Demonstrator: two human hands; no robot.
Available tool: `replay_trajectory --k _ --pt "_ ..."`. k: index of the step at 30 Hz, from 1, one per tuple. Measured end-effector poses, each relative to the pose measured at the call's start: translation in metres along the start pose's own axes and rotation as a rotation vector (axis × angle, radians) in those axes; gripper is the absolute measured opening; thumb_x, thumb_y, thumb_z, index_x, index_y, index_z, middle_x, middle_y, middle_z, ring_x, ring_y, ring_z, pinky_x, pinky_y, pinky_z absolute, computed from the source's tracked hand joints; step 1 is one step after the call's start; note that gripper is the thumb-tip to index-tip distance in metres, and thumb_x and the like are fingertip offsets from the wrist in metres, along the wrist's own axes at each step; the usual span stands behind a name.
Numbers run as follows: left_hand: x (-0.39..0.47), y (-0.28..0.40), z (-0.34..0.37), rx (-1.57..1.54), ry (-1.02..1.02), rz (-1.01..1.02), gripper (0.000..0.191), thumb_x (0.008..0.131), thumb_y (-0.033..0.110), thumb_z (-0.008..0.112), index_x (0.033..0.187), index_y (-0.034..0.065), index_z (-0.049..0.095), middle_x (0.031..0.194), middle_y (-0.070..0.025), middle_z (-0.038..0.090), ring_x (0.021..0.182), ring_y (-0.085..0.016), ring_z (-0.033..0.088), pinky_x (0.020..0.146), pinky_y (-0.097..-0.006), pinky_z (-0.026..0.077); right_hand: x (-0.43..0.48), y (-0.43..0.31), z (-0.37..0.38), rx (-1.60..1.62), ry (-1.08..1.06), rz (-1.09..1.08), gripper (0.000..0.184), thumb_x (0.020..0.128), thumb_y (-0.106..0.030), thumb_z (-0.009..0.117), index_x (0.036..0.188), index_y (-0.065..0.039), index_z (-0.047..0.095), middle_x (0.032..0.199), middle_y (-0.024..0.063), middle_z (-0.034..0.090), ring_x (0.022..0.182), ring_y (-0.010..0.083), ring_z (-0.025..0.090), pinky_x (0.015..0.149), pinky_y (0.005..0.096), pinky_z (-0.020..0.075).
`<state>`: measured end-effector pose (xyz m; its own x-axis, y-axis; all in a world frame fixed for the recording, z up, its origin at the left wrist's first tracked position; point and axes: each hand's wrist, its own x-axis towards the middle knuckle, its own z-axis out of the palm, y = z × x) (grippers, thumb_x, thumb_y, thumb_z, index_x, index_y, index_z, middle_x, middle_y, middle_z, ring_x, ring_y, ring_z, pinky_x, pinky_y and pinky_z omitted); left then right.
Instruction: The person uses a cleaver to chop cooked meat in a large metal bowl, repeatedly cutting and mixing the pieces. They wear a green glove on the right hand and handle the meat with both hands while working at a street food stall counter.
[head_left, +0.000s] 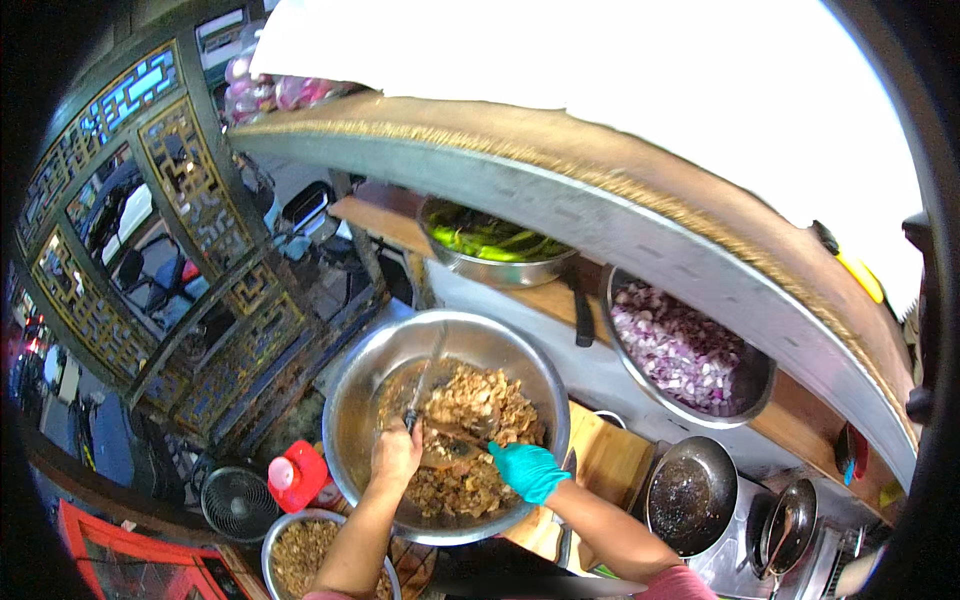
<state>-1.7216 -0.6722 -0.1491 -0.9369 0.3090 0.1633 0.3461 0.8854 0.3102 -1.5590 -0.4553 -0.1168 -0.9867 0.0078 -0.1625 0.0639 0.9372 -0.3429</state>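
Note:
A large stainless-steel bowl (450, 534) stands before me, holding brown, wet, cut-up food that looks like marinated meat (480, 405) in dark liquid. My bare left hand (397, 454) grips the dark handle of a long, thin metal utensil (427, 382), whose far end leans toward the bowl's back wall. Inside the bowl's right side is my right hand (531, 472), in a teal glove, with its fingertips at the food. A dark shape lies by those fingertips; whether the hand holds it is unclear. Part of the food is heaped at the back, part at the front.
A smaller bowl of brown food (304, 555) stands front left, near a red plastic container (300, 476) and a fan (238, 504). Behind are a pan of green vegetables (495, 244) and a bowl of chopped red onion (675, 352). Frying pans (690, 495) sit right, beyond a wooden board (611, 457).

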Motion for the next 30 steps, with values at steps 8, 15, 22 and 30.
replay_trajectory --k 8,15,22,30 --pt "-0.062 -0.015 0.021 -0.11 -0.213 -0.055 0.033 0.096 0.027 0.061 0.1 -0.0051 0.056 0.077 -0.0311 0.067 0.079 -0.048 0.069 0.069 -0.0559 0.057 0.043 0.051 -0.015 0.263 0.322 0.136 0.04 0.1 -0.018 0.049 0.133 0.002 0.058 0.08 0.024 0.068 0.077 0.0419 0.068 0.067 0.053 0.0541" --pt "-0.064 0.008 0.021 -0.192 -0.182 -0.314 0.037 0.093 0.022 0.065 0.112 -0.008 0.054 0.088 -0.0332 0.068 0.081 -0.051 0.068 0.072 -0.0568 0.056 0.02 0.045 0.039 -0.083 -0.01 -0.025 0.044 0.095 -0.009 0.045 0.136 0.005 0.054 0.081 0.0256 0.068 0.071 0.0406 0.069 0.062 0.0528 0.0547" --pt "-0.075 0.003 0.037 -0.269 -0.017 -0.269 0.035 0.098 0.027 0.06 0.102 -0.0069 0.054 0.076 -0.0308 0.067 0.072 -0.05 0.068 0.068 -0.0585 0.056 0.05 0.074 0.02 0.252 0.344 0.11 0.037 0.099 -0.018 0.049 0.127 0.004 0.058 0.078 0.0264 0.067 0.071 0.0432 0.067 0.064 0.0555 0.0516" --pt "-0.072 0.019 0.018 -0.114 -0.132 -0.223 0.035 0.097 0.026 0.061 0.109 -0.0064 0.056 0.078 -0.0304 0.068 0.077 -0.046 0.071 0.071 -0.0555 0.058 0.001 0.069 0.058 0.392 0.535 0.183 0.04 0.095 -0.019 0.063 0.132 -0.004 0.064 0.084 0.0275 0.067 0.073 0.043 0.067 0.064 0.0473 0.0511"
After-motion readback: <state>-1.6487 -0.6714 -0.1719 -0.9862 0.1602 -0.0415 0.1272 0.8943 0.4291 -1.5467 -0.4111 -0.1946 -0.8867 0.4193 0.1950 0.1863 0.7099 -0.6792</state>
